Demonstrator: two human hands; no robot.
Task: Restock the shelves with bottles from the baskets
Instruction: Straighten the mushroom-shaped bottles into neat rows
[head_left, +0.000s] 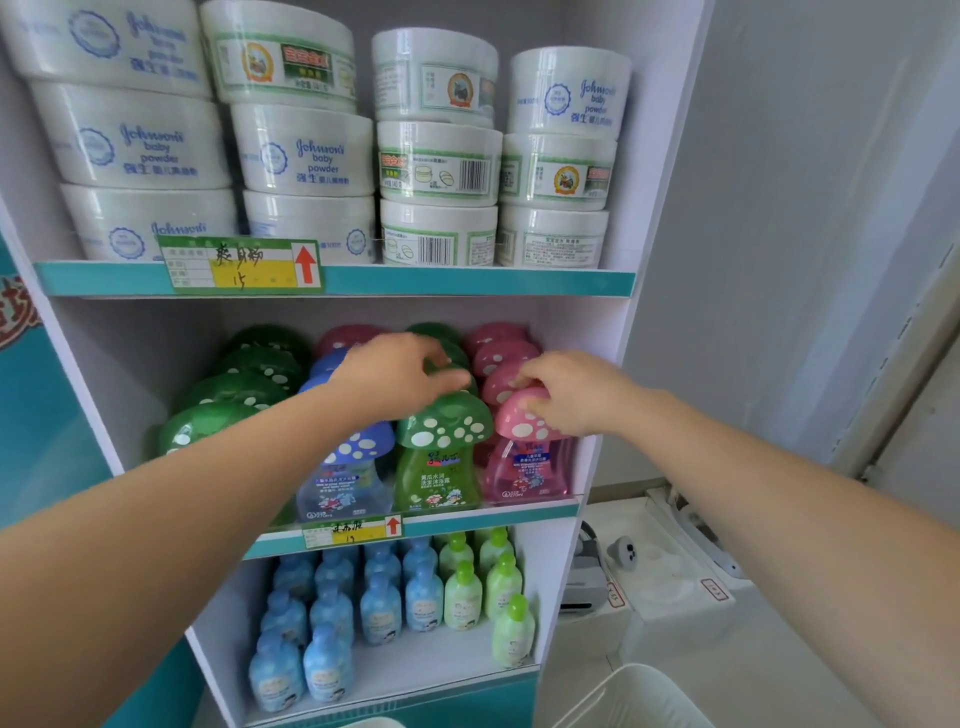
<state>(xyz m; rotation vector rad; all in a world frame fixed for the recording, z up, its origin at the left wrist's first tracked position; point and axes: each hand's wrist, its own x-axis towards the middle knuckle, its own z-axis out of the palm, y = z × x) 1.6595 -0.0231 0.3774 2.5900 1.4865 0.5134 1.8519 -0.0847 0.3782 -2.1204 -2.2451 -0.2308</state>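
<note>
Glossy plastic mushroom caps; translucent plastic bottles.

Bright even light; edges bowed, perhaps soft

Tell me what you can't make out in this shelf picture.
All in the head view.
1. Left hand: its back hides the fingertips, so whether it holds anything behind the front green bottle is unclear.
2. Front pink bottle: the right hand gripping its cap covers part of it.
3. Blue bottle: the left forearm hides its side.
4. Lower price tag: writing too small.
5. White basket: cut off by the bottom edge, contents unseen.
</note>
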